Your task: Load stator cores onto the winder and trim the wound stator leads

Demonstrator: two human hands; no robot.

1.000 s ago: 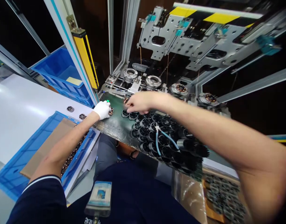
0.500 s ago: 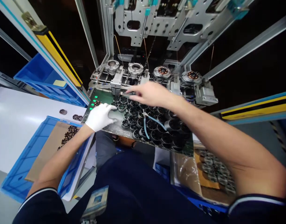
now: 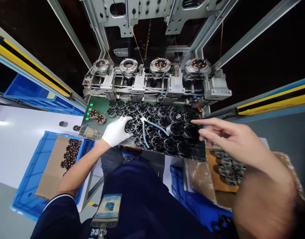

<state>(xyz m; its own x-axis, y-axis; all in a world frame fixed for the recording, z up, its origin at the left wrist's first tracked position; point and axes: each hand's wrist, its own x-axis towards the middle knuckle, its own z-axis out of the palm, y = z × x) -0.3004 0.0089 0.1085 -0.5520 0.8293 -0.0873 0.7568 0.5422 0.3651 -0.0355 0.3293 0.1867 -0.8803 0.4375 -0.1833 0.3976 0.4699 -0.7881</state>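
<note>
1. Swung since the earlier frame to green board's (image 3: 102, 103) right edge: right hand (image 3: 229, 137), thumb and index apart, nothing visibly gripped.
2. Curved around black core (image 3: 130, 126) toward front edge: gloved left hand (image 3: 116, 132), half-open; cannot tell whether gripping.
3. Lying near left edge: copper-wound cores (image 3: 101, 119); mid-board, across black cores (image 3: 157, 142): pliers (image 3: 157, 127).

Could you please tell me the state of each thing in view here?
Left hand: gloved, fingers and thumb apart
Right hand: bare, index finger extended
Pliers: handles spread, lying on black rings
Green board: bearing black and copper rings
Blue tray: holding cardboard and copper rings
Two rightmost holders: loaded with copper rings
</note>
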